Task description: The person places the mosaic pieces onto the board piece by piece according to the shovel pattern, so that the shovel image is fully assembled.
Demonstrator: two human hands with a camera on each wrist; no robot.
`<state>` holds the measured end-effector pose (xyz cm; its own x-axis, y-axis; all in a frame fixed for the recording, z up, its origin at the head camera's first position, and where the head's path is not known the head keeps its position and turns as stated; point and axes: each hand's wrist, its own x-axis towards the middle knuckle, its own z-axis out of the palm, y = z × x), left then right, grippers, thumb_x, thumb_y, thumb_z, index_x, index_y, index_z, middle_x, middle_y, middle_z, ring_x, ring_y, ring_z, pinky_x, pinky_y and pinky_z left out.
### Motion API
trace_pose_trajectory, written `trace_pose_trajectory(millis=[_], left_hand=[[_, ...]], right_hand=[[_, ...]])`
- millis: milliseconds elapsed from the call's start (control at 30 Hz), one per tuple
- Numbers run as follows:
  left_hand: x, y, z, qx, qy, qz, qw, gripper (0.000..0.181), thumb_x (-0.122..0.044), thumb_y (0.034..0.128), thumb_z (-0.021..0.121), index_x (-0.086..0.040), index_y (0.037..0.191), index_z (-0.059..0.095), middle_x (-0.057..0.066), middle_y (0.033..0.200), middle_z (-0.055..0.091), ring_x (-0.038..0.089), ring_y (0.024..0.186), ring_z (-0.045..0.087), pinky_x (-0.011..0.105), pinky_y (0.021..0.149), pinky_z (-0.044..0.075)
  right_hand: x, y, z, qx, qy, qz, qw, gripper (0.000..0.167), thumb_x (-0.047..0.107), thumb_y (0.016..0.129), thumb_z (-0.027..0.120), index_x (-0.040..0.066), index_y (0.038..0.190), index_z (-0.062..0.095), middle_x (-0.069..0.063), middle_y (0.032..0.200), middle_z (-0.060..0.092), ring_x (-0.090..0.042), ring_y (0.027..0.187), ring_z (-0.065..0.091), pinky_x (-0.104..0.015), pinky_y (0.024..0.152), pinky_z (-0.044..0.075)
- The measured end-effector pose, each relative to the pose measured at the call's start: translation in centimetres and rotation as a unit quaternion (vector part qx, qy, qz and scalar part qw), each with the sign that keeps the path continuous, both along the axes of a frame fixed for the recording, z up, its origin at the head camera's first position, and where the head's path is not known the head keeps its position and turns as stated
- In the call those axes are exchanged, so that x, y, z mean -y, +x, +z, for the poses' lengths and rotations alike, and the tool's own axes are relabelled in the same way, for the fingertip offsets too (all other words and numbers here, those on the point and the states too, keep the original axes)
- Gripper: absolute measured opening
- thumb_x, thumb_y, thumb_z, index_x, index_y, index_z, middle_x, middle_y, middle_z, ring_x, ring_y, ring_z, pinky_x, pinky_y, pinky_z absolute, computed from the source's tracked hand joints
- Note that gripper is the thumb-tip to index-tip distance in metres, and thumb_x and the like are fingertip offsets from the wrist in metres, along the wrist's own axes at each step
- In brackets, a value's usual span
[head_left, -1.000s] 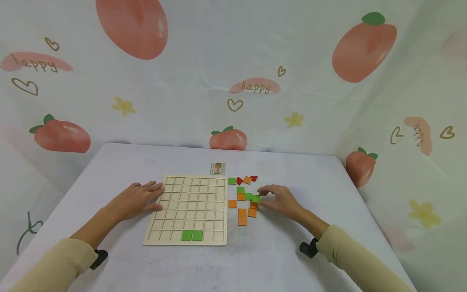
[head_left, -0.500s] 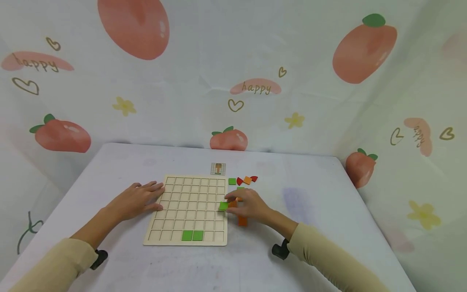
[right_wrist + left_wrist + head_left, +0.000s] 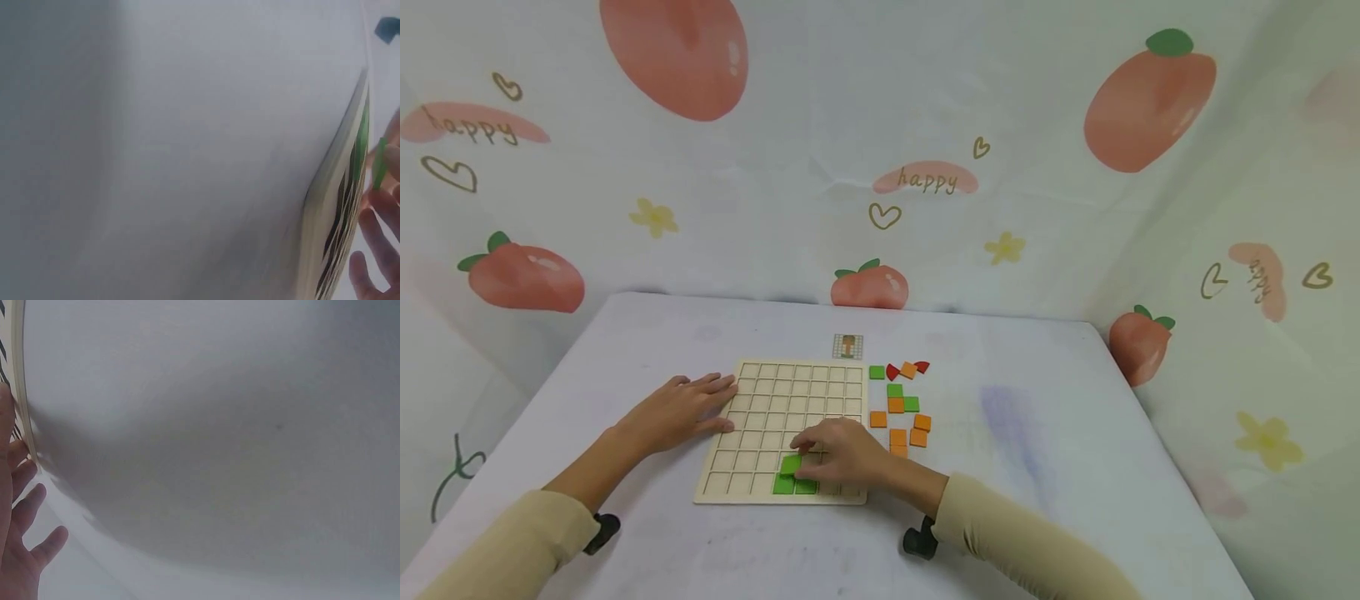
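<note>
A pale wooden grid board point(image 3: 760, 417) lies on the table. Two green square tiles point(image 3: 783, 485) sit side by side in its nearest row. Above them my right hand point(image 3: 846, 452) pinches another green square tile point(image 3: 790, 465) between thumb and fingers; in the right wrist view this green tile point(image 3: 379, 164) stands edge-on, off the board's surface. My left hand point(image 3: 681, 411) rests against the board's left edge with its fingers spread. The left wrist view shows those fingers point(image 3: 26, 509) by the board's rim point(image 3: 19, 369).
Right of the board lie several orange square tiles point(image 3: 878, 419), a few loose green tiles point(image 3: 877, 372) and two red quarter-round pieces point(image 3: 892, 372). A small picture card point(image 3: 847, 347) with a grid lies behind the board. A printed cloth point(image 3: 775, 167) hangs behind the table.
My right hand has picked up a green tile from the loose pieces and carried it left over the board to the near row. The left hand has stayed in place.
</note>
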<state>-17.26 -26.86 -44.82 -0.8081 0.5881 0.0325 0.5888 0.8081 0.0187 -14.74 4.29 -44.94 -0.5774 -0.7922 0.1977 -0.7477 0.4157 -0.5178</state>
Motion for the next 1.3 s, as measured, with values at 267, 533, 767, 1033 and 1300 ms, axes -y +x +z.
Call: trace_pose_trajectory(millis=[267, 533, 767, 1033, 1300], left_hand=[[0.1, 0.0, 0.0, -0.008, 0.008, -0.006, 0.9999, 0.064, -0.047, 0.0918, 0.067, 0.000, 0.134, 0.060, 0.019, 0.139, 0.057, 0.040, 0.127, 0.054, 0.058, 0.092, 0.046], [0.0, 0.1, 0.0, -0.002, 0.003, -0.003, 1.0000, 0.064, -0.046, 0.0918, 0.067, 0.000, 0.135, 0.060, 0.019, 0.140, 0.056, 0.040, 0.127, 0.054, 0.059, 0.091, 0.046], [-0.1, 0.1, 0.1, 0.005, -0.004, 0.001, 1.0000, 0.064, -0.045, 0.0912, 0.068, 0.000, 0.135, 0.059, 0.020, 0.141, 0.056, 0.040, 0.127, 0.054, 0.060, 0.092, 0.046], [-0.3, 0.2, 0.6, -0.006, -0.007, -0.008, 0.9999, 0.063, -0.046, 0.0916, 0.067, 0.001, 0.134, 0.061, 0.019, 0.139, 0.057, 0.038, 0.125, 0.056, 0.058, 0.089, 0.048], [-0.4, 0.2, 0.7, 0.003, -0.006, -0.003, 1.0000, 0.063, -0.045, 0.0917, 0.067, 0.000, 0.134, 0.060, 0.019, 0.140, 0.057, 0.037, 0.126, 0.056, 0.058, 0.091, 0.048]], right_hand=[[2.3, 0.8, -0.3, -0.004, 0.030, 0.006, 0.9995, 0.031, 0.031, 0.088, 0.078, 0.015, 0.114, 0.073, 0.013, 0.098, 0.072, 0.007, 0.089, 0.058, -0.009, 0.083, 0.041], [3.4, 1.2, -0.5, -0.040, 0.057, 0.006, 0.9976, 0.030, 0.031, 0.087, 0.077, 0.017, 0.114, 0.073, 0.015, 0.097, 0.071, 0.008, 0.086, 0.056, -0.011, 0.083, 0.042], [4.0, 1.5, -0.4, -0.059, 0.067, 0.007, 0.9960, 0.035, 0.032, 0.086, 0.078, 0.018, 0.117, 0.072, 0.014, 0.101, 0.072, 0.007, 0.088, 0.057, -0.011, 0.084, 0.042], [4.2, 1.7, -0.3, -0.075, 0.073, 0.006, 0.9944, 0.034, 0.036, 0.085, 0.079, 0.019, 0.114, 0.073, 0.016, 0.091, 0.070, 0.009, 0.079, 0.051, -0.010, 0.078, 0.040], [4.2, 1.7, -0.4, -0.075, 0.078, 0.000, 0.9941, 0.034, 0.038, 0.085, 0.079, 0.020, 0.114, 0.073, 0.017, 0.091, 0.070, 0.009, 0.078, 0.050, -0.010, 0.076, 0.039]])
